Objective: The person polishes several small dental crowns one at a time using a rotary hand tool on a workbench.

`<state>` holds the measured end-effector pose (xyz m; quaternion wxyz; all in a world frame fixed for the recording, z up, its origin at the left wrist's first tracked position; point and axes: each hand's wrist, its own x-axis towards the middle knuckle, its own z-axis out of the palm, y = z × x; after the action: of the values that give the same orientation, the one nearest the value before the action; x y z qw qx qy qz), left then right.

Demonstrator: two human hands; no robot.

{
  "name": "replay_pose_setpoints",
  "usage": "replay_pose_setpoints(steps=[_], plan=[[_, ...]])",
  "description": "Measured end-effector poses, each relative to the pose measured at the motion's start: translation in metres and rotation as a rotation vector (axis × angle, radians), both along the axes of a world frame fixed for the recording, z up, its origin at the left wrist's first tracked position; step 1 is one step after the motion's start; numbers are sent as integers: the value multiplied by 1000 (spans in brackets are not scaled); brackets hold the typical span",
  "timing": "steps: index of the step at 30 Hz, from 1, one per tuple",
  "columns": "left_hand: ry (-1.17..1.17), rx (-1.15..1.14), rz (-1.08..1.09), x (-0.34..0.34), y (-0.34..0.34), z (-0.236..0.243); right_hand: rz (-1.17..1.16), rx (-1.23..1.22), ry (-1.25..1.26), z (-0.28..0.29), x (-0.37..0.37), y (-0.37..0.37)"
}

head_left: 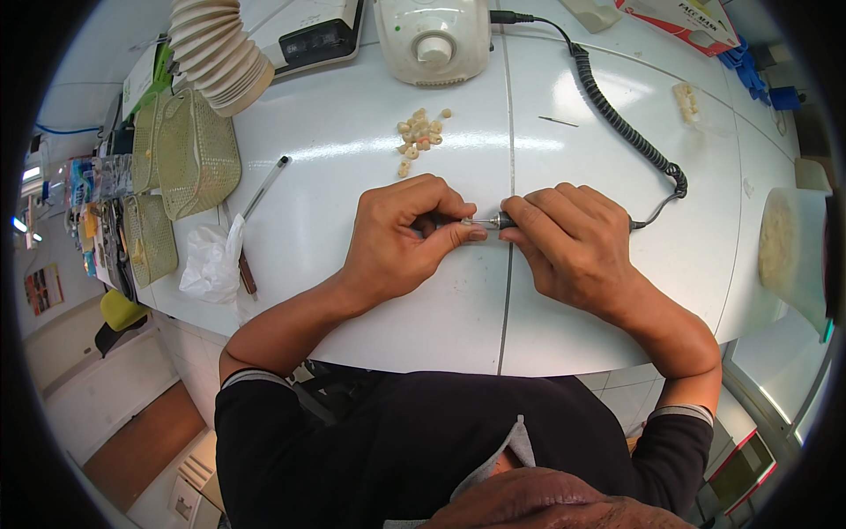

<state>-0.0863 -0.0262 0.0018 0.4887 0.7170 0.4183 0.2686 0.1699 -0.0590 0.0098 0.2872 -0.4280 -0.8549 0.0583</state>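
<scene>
My right hand is closed round a rotary handpiece, most of its body hidden under the fingers. Its thin metal tip points left, to my left hand. There the thumb and forefinger pinch a small pale piece, largely covered by the fingertips, and the tip meets it or comes very close. Beyond the left hand lie several tooth-coloured dental crowns in a loose heap. A black coiled cord runs from the handpiece to the white motor control box with a round knob.
At the left are a ribbed hose, green mesh baskets, a pen and a crumpled plastic bag. A thin bur lies right of the crowns. Farther right are a bagged row of teeth and a translucent tub.
</scene>
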Motion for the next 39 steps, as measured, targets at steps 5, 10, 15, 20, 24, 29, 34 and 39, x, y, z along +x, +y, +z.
replay_pose_setpoints(steps=[5,10,15,20,24,29,34,39], plan=[[5,1,-1,1,0,1,-7,16,4,-2,0,0],[26,0,-4,1,2,3,-1,8,6,0,0,2],[13,-5,10,1,1,0,2,7,16,0,0,2],[27,7,11,1,-1,0,0,1,5,-2,1,-1],[30,17,92,2,-7,-2,-91,63,2,-4,6,1],[-229,-17,199,8,-4,-17,-231,114,-7,-12,24,15],[-115,-45,162,5,2,-10,-220,156,-35,-21,19,25],[-144,83,145,9,2,0,-244,181,-33,-13,19,21]])
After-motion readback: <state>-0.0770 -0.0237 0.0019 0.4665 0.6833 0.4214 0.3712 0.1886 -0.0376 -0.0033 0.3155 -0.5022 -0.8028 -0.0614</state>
